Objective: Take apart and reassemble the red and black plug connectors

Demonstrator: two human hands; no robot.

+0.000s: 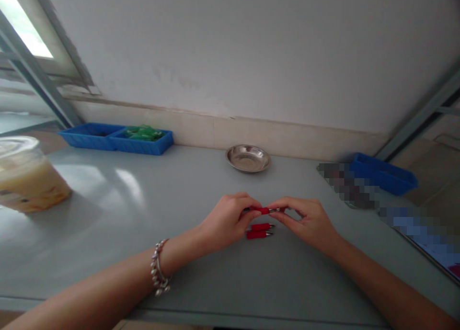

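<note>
Between my two hands, just above the table, is a red pen piece (264, 210) with a silvery end. My left hand (228, 220) pinches its red part with thumb and fingers. From the other side, my right hand (312, 220) pinches the silvery end between thumb and forefinger; the fingertips partly hide it. Directly below lie two short red pen barrels (258, 234) with pointed metal tips, side by side on the grey table (201, 282). A beaded bracelet (158, 267) circles my left wrist.
A shallow steel dish (247, 159) stands near the wall. Blue trays (140, 147), one compartment holding green plastic, sit back left; another blue tray (384, 174) is back right. A lidded drink cup (32, 176) is at left. Blurred-out flat objects (348, 186) lie at right.
</note>
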